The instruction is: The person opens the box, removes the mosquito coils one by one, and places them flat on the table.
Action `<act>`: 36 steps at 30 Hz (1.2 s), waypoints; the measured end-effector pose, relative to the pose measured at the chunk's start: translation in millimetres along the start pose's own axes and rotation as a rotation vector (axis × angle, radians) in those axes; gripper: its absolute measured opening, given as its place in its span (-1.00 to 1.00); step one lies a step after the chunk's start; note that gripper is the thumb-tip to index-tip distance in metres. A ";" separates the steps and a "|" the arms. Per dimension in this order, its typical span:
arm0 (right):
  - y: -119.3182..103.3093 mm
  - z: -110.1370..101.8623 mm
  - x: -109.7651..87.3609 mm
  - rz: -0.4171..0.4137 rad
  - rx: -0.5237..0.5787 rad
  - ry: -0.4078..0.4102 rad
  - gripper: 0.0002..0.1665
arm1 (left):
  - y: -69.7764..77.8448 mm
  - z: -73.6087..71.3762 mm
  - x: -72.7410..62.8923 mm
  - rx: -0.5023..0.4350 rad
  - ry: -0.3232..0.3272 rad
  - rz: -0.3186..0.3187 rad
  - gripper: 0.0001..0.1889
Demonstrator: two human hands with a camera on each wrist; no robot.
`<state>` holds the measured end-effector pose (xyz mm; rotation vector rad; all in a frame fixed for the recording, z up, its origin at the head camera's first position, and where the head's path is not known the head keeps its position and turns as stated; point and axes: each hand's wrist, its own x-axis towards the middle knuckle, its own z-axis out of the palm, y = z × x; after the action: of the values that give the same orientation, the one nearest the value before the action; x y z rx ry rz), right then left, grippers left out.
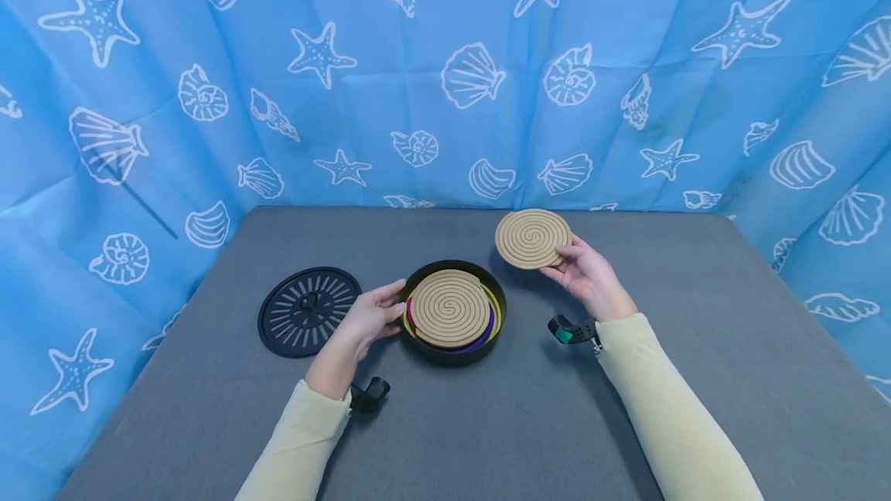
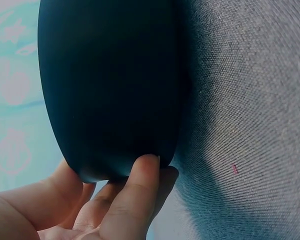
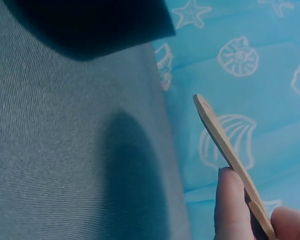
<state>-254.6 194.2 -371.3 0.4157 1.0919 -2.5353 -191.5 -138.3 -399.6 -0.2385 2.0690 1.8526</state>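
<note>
My right hand (image 1: 590, 278) pinches a tan mosquito coil (image 1: 533, 238) by its edge, thumb on top and fingers below, above the back of the table. Edge-on, this flat coil (image 3: 227, 147) shows in the right wrist view. With my left hand (image 1: 372, 319) I grip the left side of a round black tin (image 1: 452, 358); in the left wrist view, fingers (image 2: 135, 200) press against its dark wall (image 2: 110, 90). Inside the tin lies another tan coil (image 1: 450, 308), over yellow, purple and red coils that are mostly hidden.
A black slotted lid (image 1: 309, 311) with a small central knob lies on the grey table (image 1: 487, 439), left of the tin. Behind the table hangs a blue curtain (image 1: 418, 99) with white shells and starfish. Each wrist wears a black strap (image 1: 572, 329).
</note>
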 end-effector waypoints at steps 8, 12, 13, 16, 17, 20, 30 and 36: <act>-0.3 -7.6 20.7 0.056 0.117 0.039 -0.24 | 2.0 1.5 -0.5 -0.003 0.002 0.002 -0.47; -0.3 -9.5 29.3 0.061 0.165 0.055 -0.21 | 1.8 2.3 -0.8 -0.010 0.002 0.004 -0.47; -0.3 -9.9 30.8 0.060 0.169 0.060 -0.21 | 1.6 2.8 -0.5 -0.010 0.005 0.004 -0.48; -0.7 -11.9 35.8 0.061 0.171 0.065 -0.20 | 0.4 3.9 1.0 -0.010 0.013 0.004 -0.48; -1.2 -13.0 37.5 0.065 0.167 0.067 -0.20 | 0.0 4.3 1.3 -0.008 0.014 0.006 -0.48; -2.4 -15.6 40.4 0.080 0.129 0.084 -0.24 | -0.5 5.2 1.9 0.000 0.019 0.006 -0.47; -10.4 -25.1 40.5 0.105 -0.055 0.058 -0.28 | 0.3 1.9 2.1 0.004 0.013 -0.009 -0.47; -15.4 -26.6 36.0 0.134 -0.112 0.024 -0.16 | 1.7 -0.7 1.4 0.004 0.020 -0.020 -0.48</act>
<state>-290.0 216.6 -393.3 0.4736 1.1681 -2.3463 -193.5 -138.6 -398.5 -0.2763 2.0759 1.8418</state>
